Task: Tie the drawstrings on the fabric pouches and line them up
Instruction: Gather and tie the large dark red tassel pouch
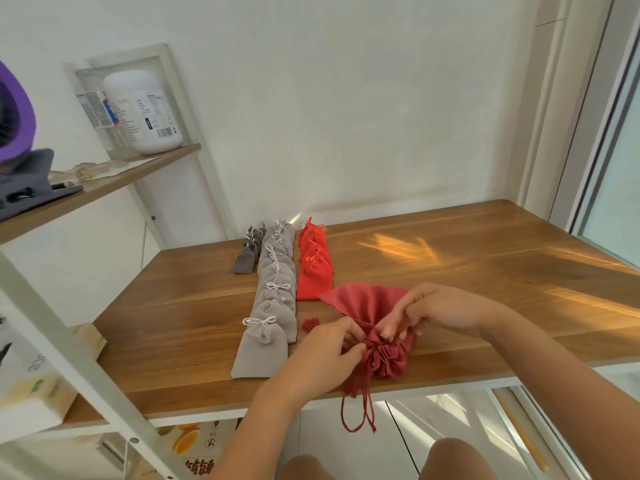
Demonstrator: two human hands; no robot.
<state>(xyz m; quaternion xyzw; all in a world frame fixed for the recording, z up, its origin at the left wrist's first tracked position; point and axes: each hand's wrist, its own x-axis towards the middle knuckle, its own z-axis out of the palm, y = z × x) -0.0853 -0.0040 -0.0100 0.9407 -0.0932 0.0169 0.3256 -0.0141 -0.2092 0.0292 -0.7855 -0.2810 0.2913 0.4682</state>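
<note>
pouch [367, 306], dark red, neck gathered: my left hand [322, 355] and right hand [433, 310] pinch its cords [360, 410]; draw evenly, knot snug against the gathers.

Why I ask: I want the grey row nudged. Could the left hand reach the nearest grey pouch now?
Probably yes: the nearest grey pouch lies just beside the left hand, nothing between them, though that hand must first release the dark red pouch.
</note>
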